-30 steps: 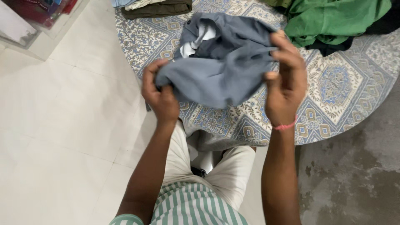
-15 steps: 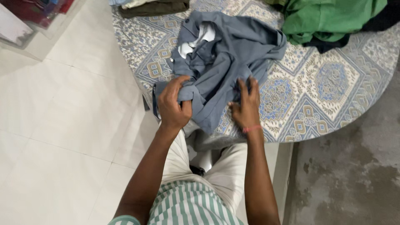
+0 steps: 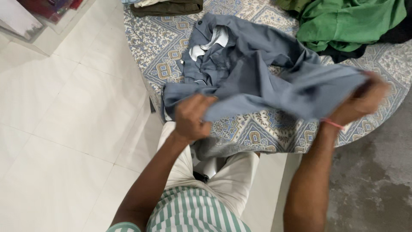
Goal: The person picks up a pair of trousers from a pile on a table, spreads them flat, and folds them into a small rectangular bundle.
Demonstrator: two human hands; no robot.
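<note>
A grey-blue pair of trousers (image 3: 253, 77) with a white lining lies crumpled on a round table under a blue and white patterned cloth (image 3: 339, 88). My left hand (image 3: 191, 118) grips one end of a trouser leg near the table's front edge. My right hand (image 3: 365, 101), blurred by motion and with a pink thread at the wrist, grips the other end out to the right. The leg is stretched between both hands just above the cloth.
A green garment (image 3: 347, 21) lies over a dark one at the table's far right. An olive folded garment (image 3: 169, 7) sits at the far edge. White floor tiles (image 3: 64, 120) are to the left, rough grey concrete floor (image 3: 377, 180) to the right.
My right hand has swung far out to the right, pulling the trouser leg taut. My left hand stayed near the front edge, still gripping the fabric.
</note>
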